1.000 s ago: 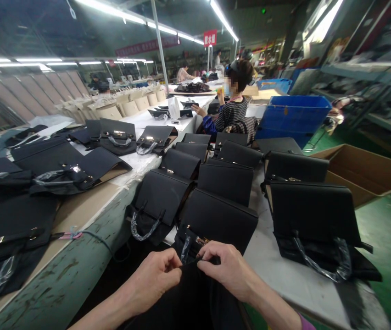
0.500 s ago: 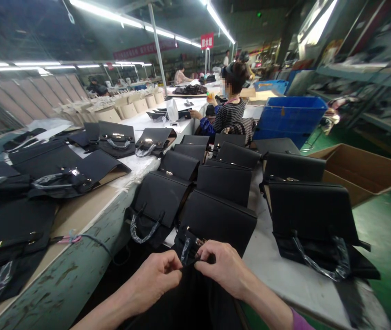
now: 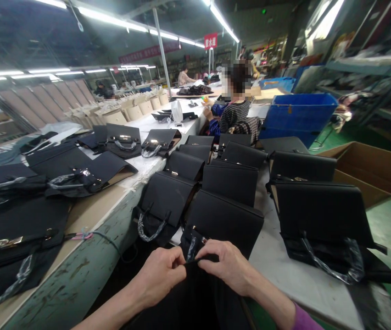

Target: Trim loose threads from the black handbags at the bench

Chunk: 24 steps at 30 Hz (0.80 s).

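Observation:
My left hand [image 3: 164, 275] pinches the edge of a piece of black fabric [image 3: 191, 293] between thumb and fingers. A short way to its right, my right hand [image 3: 228, 266] grips the same edge with its fingertips. The fabric hangs down below both hands. It lies against the nearest black handbag [image 3: 225, 215], and I cannot tell whether it is part of that bag. A plastic-wrapped handle [image 3: 191, 247] and some shiny metal hardware show just beyond my fingers. Left of that bag stands another black handbag [image 3: 168, 199], its wrapped handle drooping in front.
Rows of black handbags fill the white table [image 3: 274, 270] ahead and right. More bags lie on the left workbench [image 3: 94, 201]. A cardboard box [image 3: 384, 169] and a blue bin [image 3: 295, 117] stand at the right. A co-worker in a striped top [image 3: 235, 114] sits farther ahead.
Both hands keep hold of the fabric edge, with little movement. The whole scene has shifted slightly right in view. The co-worker's outstretched hand has drawn back toward the body.

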Tool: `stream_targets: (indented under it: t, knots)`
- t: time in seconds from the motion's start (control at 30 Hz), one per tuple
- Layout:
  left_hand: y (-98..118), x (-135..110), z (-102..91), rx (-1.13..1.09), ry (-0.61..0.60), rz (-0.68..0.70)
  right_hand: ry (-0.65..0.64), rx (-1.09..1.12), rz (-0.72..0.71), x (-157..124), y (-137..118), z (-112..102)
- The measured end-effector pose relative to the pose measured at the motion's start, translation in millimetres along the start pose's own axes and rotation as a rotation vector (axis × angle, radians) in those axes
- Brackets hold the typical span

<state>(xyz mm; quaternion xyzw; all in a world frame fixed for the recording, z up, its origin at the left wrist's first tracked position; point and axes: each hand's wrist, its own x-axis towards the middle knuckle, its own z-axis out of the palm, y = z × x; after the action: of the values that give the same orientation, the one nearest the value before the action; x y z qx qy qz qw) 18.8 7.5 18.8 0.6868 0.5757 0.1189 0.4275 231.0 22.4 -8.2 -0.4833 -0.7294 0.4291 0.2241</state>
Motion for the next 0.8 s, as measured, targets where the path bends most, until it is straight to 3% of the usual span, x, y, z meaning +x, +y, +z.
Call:
stream_targets:
  t: [0.23,0.37,0.43,0.53,0.6,0.7,0.8]
  knots:
    - [-15.1,5.3,0.9,-0.325,-0.108,-0.082,0.021,0.014,0.003,2.0,2.9,2.8]
    - [-8.6,3.1,-8.2,-0.172,-0.170,-0.066,0.029,0.045,-0.005,-0.6,-0.1,3.2]
    - [-0.1,5.3,-10.0,-0.029,-0.167,0.021,0.024,0.054,-0.011,-1.2,-2.9,3.7]
    - [10.7,14.4,-5.0,0.110,-0.127,0.140,0.030,0.063,-0.001,-0.4,-6.7,3.4]
    - [14.0,20.7,0.6,0.109,-0.124,0.135,0.047,0.074,0.031,-3.0,-9.0,-0.2]
    - [15.1,23.0,5.8,0.085,-0.132,0.129,0.072,0.100,0.087,-25.0,-14.3,-12.2]
    - [15.7,15.8,5.8,0.093,-0.134,0.130,0.037,0.218,0.172,-74.7,-20.8,-21.8]
